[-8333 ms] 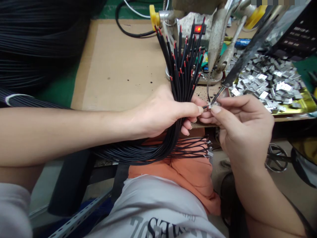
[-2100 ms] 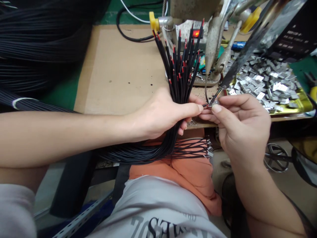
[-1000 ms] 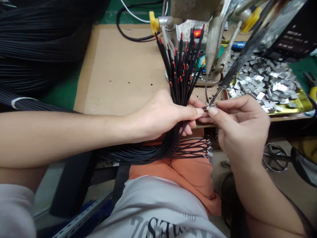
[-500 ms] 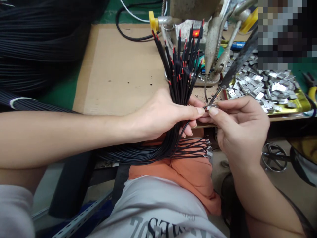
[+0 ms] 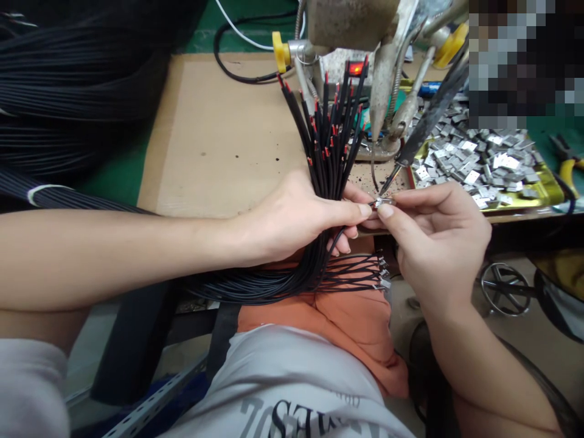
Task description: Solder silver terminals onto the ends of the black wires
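My left hand (image 5: 314,213) is closed around a bundle of black cables (image 5: 331,164) whose stripped ends show red wire tips. Between its thumb and forefinger it also pinches the end of one cable. My right hand (image 5: 433,225) pinches a small metal connector (image 5: 379,202) against that cable end. The tip of a fixed soldering iron (image 5: 410,137) and a thin solder feed tube (image 5: 375,164) meet just above the connector. Finished cable ends with metal connectors (image 5: 382,277) lie across the orange cloth on my lap.
A yellow tray (image 5: 554,198) full of small metal connectors stands at the right. Pliers (image 5: 568,161) lie beyond it. The soldering machine (image 5: 351,24) rises at the back. Thick black cable coils (image 5: 82,91) lie at the left, beside a cardboard sheet (image 5: 219,128).
The iron's tip and the feed tube now meet at the connector. Both hands have shifted very slightly left in view, still holding the cable and connector; the whole view has moved a little.
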Available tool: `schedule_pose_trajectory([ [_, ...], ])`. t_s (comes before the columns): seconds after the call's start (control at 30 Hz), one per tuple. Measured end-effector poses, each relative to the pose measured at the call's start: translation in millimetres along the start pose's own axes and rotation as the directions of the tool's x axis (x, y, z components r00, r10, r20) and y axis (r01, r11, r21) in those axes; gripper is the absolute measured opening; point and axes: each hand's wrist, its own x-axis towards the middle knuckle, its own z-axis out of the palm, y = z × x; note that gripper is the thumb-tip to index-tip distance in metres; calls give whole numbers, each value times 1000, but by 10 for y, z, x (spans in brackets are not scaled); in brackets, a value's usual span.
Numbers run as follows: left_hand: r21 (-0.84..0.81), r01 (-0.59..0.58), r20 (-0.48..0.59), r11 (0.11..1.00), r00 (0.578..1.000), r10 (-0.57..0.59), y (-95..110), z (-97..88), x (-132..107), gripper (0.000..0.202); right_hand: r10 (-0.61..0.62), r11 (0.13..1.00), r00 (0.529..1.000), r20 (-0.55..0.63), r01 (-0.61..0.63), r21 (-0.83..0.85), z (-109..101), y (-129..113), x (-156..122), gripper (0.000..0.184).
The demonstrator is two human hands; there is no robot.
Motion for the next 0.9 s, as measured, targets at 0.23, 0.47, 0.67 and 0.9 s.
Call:
schedule_pose_trajectory([
  [0.23,16,21,-16,1000,1000,-21,25,18,0,8,44,998,999,22,-45,39,-19,31,8,22],
  [0.47,6,-19,13,1000,1000,19,9,-15,16,5,71,996,996,46,-73,60,-25,37,26,20],
  [0.67,1,0,9,1000,1000,0,0,-24,19,5,50,998,998,29,-52,42,-23,51,23,20],
  [0.9,7,-7,16,1000,1000,6,-2,-23,19,5,37,998,999,17,-37,41,-15,41,20,21],
])
